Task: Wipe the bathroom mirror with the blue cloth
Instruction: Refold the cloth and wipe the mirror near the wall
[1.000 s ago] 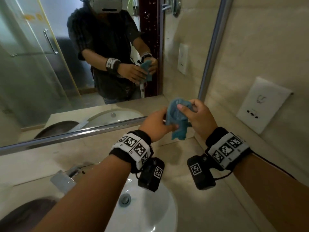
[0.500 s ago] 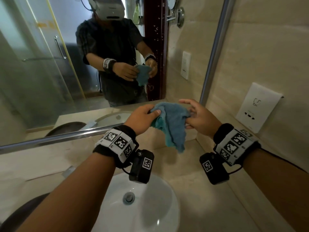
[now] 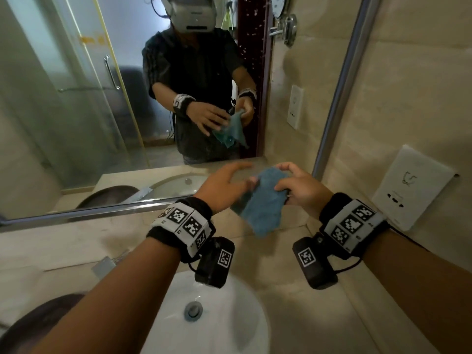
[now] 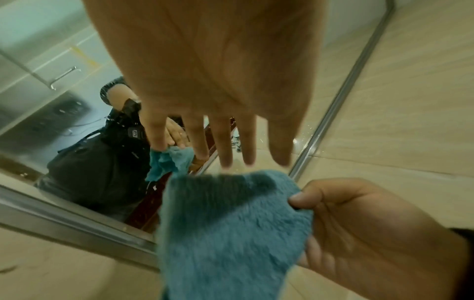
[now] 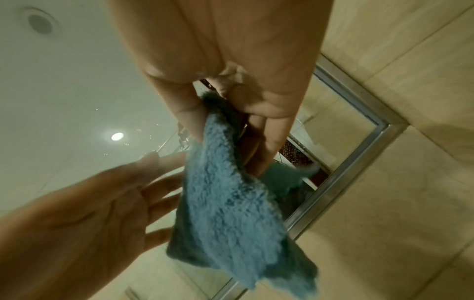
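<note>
A fluffy blue cloth (image 3: 263,203) hangs in front of the lower right corner of the mirror (image 3: 76,98). My right hand (image 3: 301,187) pinches its top edge between thumb and fingers; the right wrist view shows the cloth (image 5: 231,203) draped down from that pinch. My left hand (image 3: 224,187) is just left of the cloth with straight, spread fingers. In the left wrist view those fingers (image 4: 225,146) hover just above the cloth (image 4: 231,233), not gripping it. The mirror reflects me and the cloth.
A white basin (image 3: 217,318) with a metal drain sits below my wrists in a beige counter (image 3: 306,315). A tap (image 3: 107,264) stands at the left. A white wall socket (image 3: 411,187) is on the right tiled wall. A steel frame (image 3: 342,80) edges the mirror.
My left hand has let go of the cloth and spread its fingers. The cloth now hangs from my right hand alone, and the view has tilted up toward the mirror.
</note>
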